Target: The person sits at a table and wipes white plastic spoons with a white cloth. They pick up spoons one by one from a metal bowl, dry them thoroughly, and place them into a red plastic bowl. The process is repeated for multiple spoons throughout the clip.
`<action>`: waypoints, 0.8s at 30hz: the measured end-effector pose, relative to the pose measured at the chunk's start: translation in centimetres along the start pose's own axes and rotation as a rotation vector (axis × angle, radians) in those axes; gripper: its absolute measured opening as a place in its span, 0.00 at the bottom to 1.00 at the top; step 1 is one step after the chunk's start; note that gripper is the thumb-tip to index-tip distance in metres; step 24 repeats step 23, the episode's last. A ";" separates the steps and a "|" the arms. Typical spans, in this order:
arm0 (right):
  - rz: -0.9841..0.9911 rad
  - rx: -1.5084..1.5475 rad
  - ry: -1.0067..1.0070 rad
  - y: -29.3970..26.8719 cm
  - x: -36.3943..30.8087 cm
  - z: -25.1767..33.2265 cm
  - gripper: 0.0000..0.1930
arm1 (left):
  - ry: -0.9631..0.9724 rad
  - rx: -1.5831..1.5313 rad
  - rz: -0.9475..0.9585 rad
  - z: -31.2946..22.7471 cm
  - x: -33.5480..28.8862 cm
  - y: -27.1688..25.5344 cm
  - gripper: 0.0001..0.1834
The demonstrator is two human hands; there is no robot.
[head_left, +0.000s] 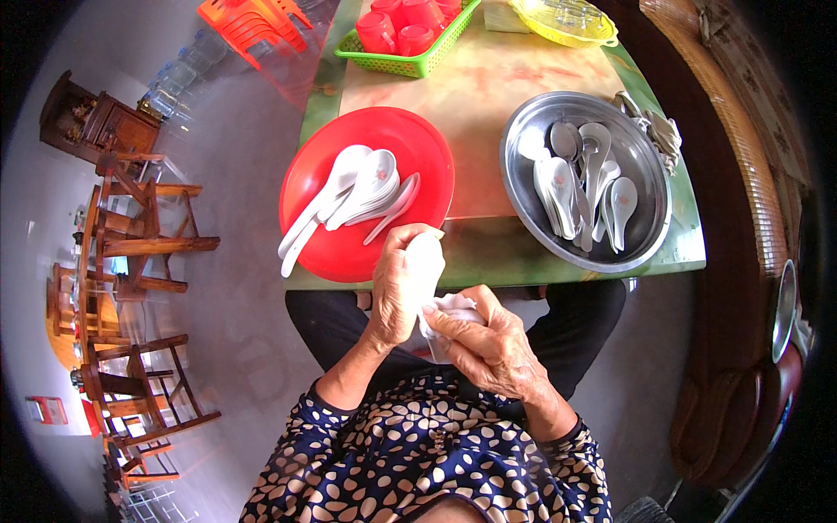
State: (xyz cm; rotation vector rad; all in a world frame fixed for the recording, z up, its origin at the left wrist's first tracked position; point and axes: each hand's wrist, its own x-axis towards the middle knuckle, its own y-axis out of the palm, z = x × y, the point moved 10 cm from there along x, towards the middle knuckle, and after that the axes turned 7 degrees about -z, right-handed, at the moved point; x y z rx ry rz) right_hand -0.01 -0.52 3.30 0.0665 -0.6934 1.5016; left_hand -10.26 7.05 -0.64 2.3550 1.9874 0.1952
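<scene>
My left hand [395, 288] is closed around a white soup spoon [425, 261], its bowl pointing up toward the table edge. Bunched in my right hand [497, 344] is a white cloth [452, 311], pressed at the lower end of that spoon. Beyond my left hand, a red plastic plate [410, 144] carries several white soup spoons [373, 185] stacked toward its left side. To the right stands a steel basin [523, 131] with several more white soup spoons [622, 205] and some metal spoons [565, 139] in it.
At the table's far end are a green basket [410, 64] of red mugs [377, 33] and a yellow basket [571, 37] of clear glasses. A crumpled cloth [660, 135] lies by the basin's right rim. Wooden chairs [148, 244] stand on the left; orange stools [253, 26] are stacked behind.
</scene>
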 end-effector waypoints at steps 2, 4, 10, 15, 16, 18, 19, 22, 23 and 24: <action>-0.046 -0.066 -0.029 -0.5 0.3 0.0 0.21 | 0.028 0.027 0.019 0.0 -0.1 0.7 0.30; -0.119 -0.152 -0.042 -0.9 0.8 0.0 0.20 | 0.034 0.093 0.046 0.5 -0.6 1.4 0.34; -0.232 -0.326 -0.056 -1.4 1.9 -0.7 0.16 | -0.014 0.197 0.099 1.6 -1.3 1.9 0.31; -0.454 -0.410 -0.010 -3.3 2.4 -0.8 0.14 | -0.160 0.082 0.136 2.3 -1.9 2.9 0.32; -0.453 -0.422 -0.033 -3.2 2.4 -0.5 0.14 | -0.164 0.071 0.140 2.3 -1.9 3.0 0.32; -0.451 -0.445 -0.081 -3.0 2.6 0.2 0.14 | -0.171 0.049 0.146 2.2 -1.8 3.0 0.32; -0.417 -0.406 -0.079 -2.7 2.5 0.4 0.16 | -0.144 0.056 0.150 2.1 -1.7 3.0 0.32; -0.309 -0.327 -0.073 -1.4 2.1 0.3 0.16 | -0.093 0.070 0.144 2.3 -1.4 2.6 0.33; -0.308 -0.325 -0.073 -1.3 2.2 0.3 0.16 | -0.095 0.072 0.132 2.4 -1.4 2.4 0.34; -0.308 -0.325 -0.073 -1.3 2.2 0.3 0.16 | -0.095 0.072 0.132 2.4 -1.4 2.4 0.34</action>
